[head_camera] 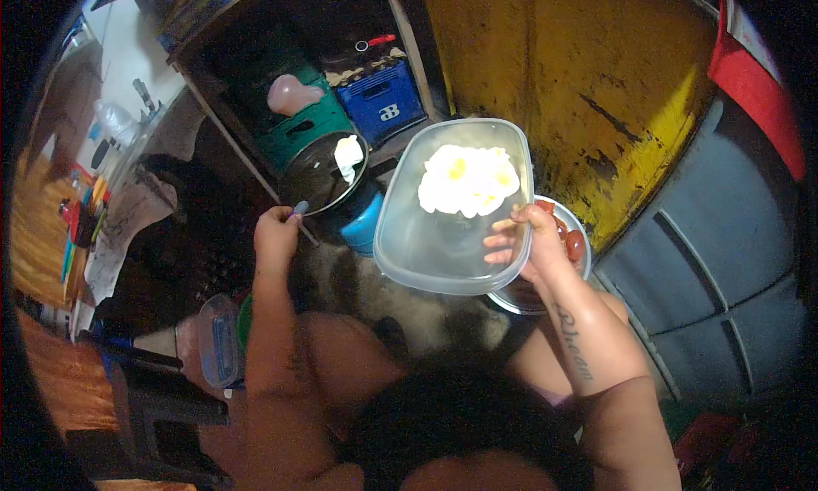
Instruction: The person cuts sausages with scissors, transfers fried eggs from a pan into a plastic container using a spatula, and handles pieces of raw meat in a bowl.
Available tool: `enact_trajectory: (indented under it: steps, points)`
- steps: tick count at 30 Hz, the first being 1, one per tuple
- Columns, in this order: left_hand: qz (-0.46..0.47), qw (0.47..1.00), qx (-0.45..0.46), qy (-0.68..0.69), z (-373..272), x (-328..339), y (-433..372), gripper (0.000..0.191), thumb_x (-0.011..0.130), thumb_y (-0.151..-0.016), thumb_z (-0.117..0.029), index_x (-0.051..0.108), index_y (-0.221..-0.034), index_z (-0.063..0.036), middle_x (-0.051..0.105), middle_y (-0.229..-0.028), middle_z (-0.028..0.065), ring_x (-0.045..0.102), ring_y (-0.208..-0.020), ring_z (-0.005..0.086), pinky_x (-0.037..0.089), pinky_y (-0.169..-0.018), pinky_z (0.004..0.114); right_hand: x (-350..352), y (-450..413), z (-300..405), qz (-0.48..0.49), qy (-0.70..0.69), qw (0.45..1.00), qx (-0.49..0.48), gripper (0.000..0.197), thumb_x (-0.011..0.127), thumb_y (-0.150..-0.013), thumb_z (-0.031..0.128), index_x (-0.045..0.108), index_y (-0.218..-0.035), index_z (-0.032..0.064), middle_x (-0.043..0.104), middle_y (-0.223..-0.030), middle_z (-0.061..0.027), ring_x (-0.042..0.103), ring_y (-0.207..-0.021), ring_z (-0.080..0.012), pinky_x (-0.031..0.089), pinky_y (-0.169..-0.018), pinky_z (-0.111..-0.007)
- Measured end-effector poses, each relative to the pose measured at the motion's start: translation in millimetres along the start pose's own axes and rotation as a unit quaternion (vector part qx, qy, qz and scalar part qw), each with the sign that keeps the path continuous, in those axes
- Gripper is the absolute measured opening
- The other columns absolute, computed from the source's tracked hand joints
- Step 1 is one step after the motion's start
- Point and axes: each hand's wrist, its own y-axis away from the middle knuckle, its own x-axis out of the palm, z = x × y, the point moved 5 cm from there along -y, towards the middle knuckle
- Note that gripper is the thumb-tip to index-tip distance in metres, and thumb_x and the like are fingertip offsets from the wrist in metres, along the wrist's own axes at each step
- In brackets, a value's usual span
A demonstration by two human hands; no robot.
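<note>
My right hand [540, 238] grips the right side of a translucent plastic food container [441, 248], which is tilted towards me. A white, lumpy mass with yellow patches [470, 179] lies in its upper part, overexposed; it looks like cooked egg. To the left, my left hand [277, 232] pinches a small purple-and-grey handle [299, 208] at the rim of a dark round pan [310, 165]. I cannot tell whether that handle belongs to the pan or to a utensil. A crumpled white piece [348, 157] lies at the pan's right side. A blue rounded object [363, 226] sits below the pan.
Partly behind the container, a metal dish [583, 261] holds reddish-brown pieces of food [574, 245]. Green [313, 123] and blue [382, 101] plastic crates stand beyond the pan. A worn yellow panel [575, 94] and grey plastic drawers [690, 267] border the right. A lidded plastic tub [218, 341] stands lower left.
</note>
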Motion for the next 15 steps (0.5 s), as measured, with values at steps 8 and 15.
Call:
enact_trajectory:
  steps: [8, 15]
  points:
    - [0.022, 0.994, -0.058, 0.091, 10, -20, 12, 0.027, 0.071, -0.082, -0.013, 0.069, -0.102, 0.004, 0.069, -0.083, 0.0095, 0.063, -0.07, 0.0167, 0.05, -0.064, 0.032, -18, -21, -12, 0.005, 0.011, 1.0, 0.006, 0.04, 0.057, -0.079, 0.029, 0.044, -0.111, 0.0098, 0.058, -0.092, -0.0161, 0.063, -0.078, -0.0361, 0.059, -0.06, -0.051]
    - [0.013, 0.997, -0.039, 0.066, 19, -34, 23, 0.029, 0.07, -0.082, -0.012, 0.068, -0.107, 0.0037, 0.069, -0.081, 0.0105, 0.062, -0.067, 0.0163, 0.05, -0.062, 0.031, -14, -34, -31, 0.021, -0.001, 1.0, 0.011, 0.036, 0.059, -0.082, 0.03, 0.046, -0.109, 0.0087, 0.049, -0.097, -0.0128, 0.059, -0.077, -0.032, 0.055, -0.058, -0.048]
